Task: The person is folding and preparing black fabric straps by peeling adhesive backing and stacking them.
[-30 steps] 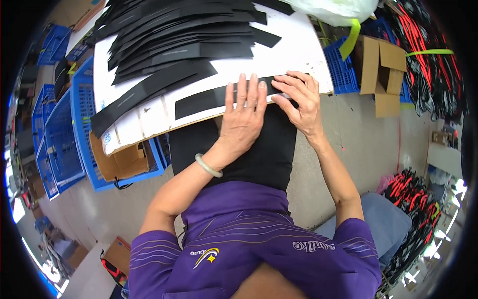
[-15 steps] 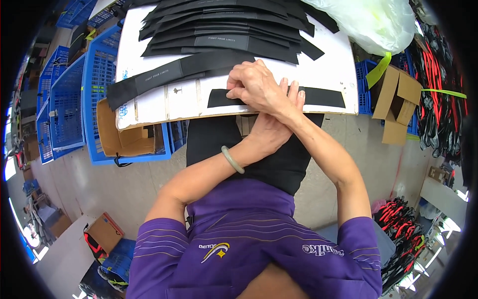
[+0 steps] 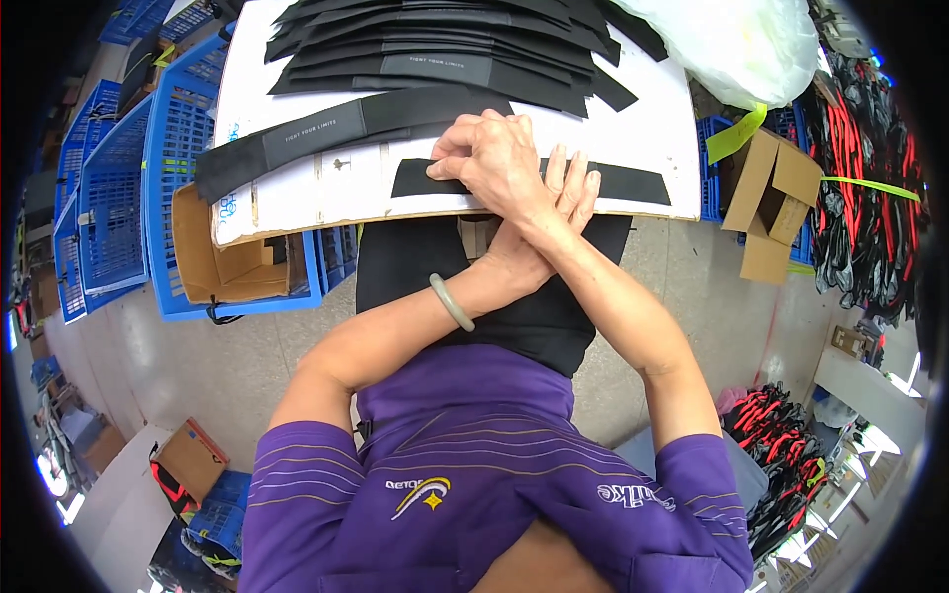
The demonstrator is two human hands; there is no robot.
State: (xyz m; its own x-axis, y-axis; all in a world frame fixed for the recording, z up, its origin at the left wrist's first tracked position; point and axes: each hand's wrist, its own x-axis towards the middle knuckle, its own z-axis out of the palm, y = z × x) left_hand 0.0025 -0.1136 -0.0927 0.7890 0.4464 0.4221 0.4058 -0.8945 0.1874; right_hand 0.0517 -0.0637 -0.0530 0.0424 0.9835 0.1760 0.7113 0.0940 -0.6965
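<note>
A black fabric strip (image 3: 633, 184) lies flat along the near edge of the white board-topped table (image 3: 346, 212). My forearms cross, right over left. Over the strip's left part is my right hand (image 3: 489, 163), its fingers curled and the thumb and forefinger pinching at the strip. My left hand (image 3: 568, 188) reaches under the right wrist, with fingers stretched out flat on the strip's middle; its palm is partly covered. Just beyond, a longer black strip with a grey printed panel (image 3: 301, 133) lies slanted. Behind it rests a pile of similar strips (image 3: 435, 64).
A white plastic bag (image 3: 741, 49) sits at the table's far right corner. Blue crates (image 3: 158, 222) and an open cardboard box (image 3: 232, 282) stand at the left. Another cardboard box (image 3: 776, 198) and hanging black-and-red goods (image 3: 860, 168) are at the right.
The whole view has shifted slightly, so the table appears farther left and up. My right fingers have loosened a little near the strip's left end; my left hand stays flat.
</note>
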